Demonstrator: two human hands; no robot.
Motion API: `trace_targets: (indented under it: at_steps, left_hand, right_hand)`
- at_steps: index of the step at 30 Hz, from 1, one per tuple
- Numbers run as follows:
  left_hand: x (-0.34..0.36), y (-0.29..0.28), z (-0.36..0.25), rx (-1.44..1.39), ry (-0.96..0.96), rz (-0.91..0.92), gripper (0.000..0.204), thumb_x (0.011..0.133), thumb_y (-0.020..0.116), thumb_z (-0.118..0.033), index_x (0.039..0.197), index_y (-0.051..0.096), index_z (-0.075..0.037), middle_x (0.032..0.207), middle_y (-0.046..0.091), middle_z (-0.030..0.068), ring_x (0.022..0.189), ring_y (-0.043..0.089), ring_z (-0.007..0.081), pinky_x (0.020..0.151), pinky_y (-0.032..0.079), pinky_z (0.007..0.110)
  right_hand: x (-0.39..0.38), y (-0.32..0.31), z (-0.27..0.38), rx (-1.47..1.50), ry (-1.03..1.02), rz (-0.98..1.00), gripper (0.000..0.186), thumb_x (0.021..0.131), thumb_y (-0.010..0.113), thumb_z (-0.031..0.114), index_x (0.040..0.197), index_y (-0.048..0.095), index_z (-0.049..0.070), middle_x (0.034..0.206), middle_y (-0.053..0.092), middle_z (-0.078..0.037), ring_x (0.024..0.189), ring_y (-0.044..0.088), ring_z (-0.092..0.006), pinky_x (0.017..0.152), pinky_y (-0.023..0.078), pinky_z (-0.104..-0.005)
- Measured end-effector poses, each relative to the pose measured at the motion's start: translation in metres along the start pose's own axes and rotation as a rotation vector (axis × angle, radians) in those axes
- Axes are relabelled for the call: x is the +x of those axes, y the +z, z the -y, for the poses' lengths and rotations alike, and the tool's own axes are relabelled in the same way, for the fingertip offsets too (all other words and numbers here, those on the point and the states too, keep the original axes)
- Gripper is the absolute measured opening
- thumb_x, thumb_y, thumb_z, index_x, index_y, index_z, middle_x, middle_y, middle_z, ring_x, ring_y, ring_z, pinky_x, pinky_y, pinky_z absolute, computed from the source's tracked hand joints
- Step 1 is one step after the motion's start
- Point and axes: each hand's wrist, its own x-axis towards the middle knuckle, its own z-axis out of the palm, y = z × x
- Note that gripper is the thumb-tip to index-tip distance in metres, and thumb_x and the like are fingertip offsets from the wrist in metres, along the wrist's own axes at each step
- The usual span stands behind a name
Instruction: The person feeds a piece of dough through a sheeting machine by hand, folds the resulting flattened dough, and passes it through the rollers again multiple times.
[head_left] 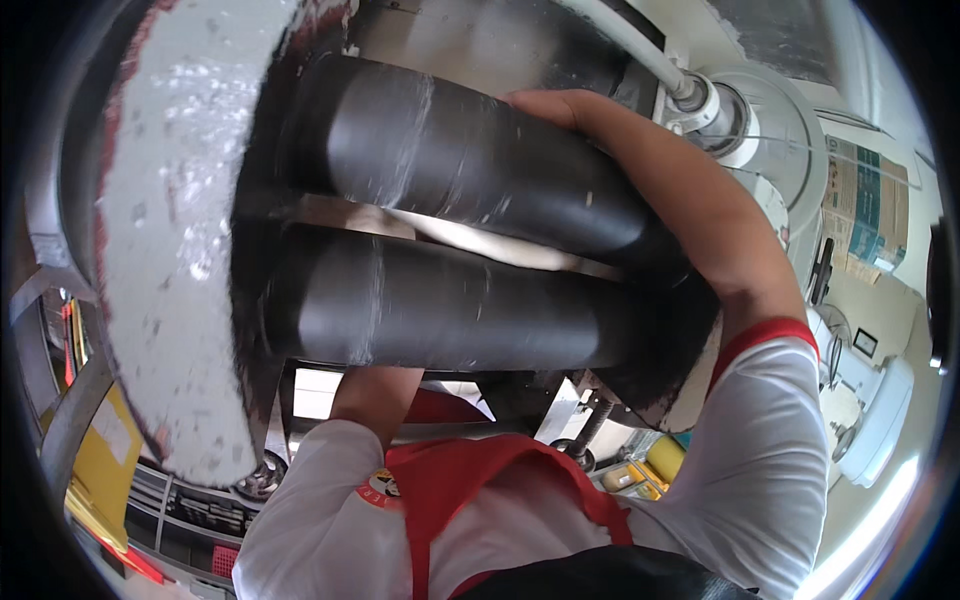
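Observation:
Two black rollers, the far one (480,160) and the near one (450,300), lie side by side across a machine, with pale scuff marks round them. In the gap between them shows a whitish strip, perhaps dough (480,240). My left forearm (378,395) goes under the near roller; some skin-coloured surface shows through the gap at its left end, and the fingers are hidden. Over the right end of the rollers reaches my right arm, with my right hand (548,106) at the far side of the far roller. Its fingers are out of sight behind that roller.
A worn white side panel (185,230) with chipped red edges bounds the rollers on the left. A white pipe (640,45) runs at the far right. Yellow folders (105,450) and a dark crate (185,510) stand lower left; a cardboard box (865,200) is at right.

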Motion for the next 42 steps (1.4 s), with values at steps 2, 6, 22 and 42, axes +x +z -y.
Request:
trace_targets:
  at_steps: [2, 6, 22, 42]
  left_hand:
    - [0.009, -0.003, -0.008, 0.007, 0.032, -0.038, 0.050, 0.107, 0.045, -0.046, 0.138, 0.058, -0.008, 0.137, 0.062, 0.0107, 0.125, 0.058, 0.0288, 0.105, 0.049, 0.047]
    - [0.019, -0.005, -0.009, 0.007, 0.058, -0.064, 0.051, 0.107, 0.045, -0.046, 0.138, 0.058, -0.008, 0.137, 0.062, 0.0098, 0.124, 0.058, 0.0281, 0.105, 0.049, 0.046]
    - [-0.083, 0.014, 0.041, -0.078, 0.146, -0.007, 0.053, 0.107, 0.041, -0.049, 0.137, 0.058, -0.009, 0.137, 0.063, 0.0072, 0.125, 0.059, 0.0264, 0.108, 0.047, 0.045]
    - [-0.123, 0.031, 0.087, 0.508, 0.637, -0.418, 0.088, 0.098, 0.051, -0.071, 0.150, 0.044, -0.001, 0.143, 0.057, 0.0139, 0.130, 0.057, 0.0284, 0.109, 0.046, 0.041]
  right_hand:
    - [0.011, 0.004, 0.010, -0.092, -0.027, 0.049, 0.056, 0.106, 0.053, 0.042, 0.148, 0.054, 0.004, 0.145, 0.059, -0.013, 0.129, 0.056, -0.0226, 0.110, 0.044, -0.0377]
    - [0.014, 0.015, 0.028, -0.020, -0.005, -0.042, 0.066, 0.102, 0.051, 0.056, 0.148, 0.055, 0.009, 0.146, 0.058, -0.013, 0.128, 0.056, -0.0234, 0.109, 0.044, -0.0375]
    - [-0.123, 0.196, 0.104, -0.780, -0.233, -1.478, 0.057, 0.096, 0.064, 0.042, 0.131, 0.061, -0.003, 0.119, 0.067, -0.027, 0.118, 0.061, -0.0450, 0.107, 0.044, -0.0524]
    - [-0.013, 0.389, -0.092, 1.639, -0.459, -0.959, 0.054, 0.096, 0.072, 0.029, 0.140, 0.054, 0.004, 0.136, 0.064, -0.009, 0.122, 0.063, -0.0275, 0.104, 0.049, -0.0468]
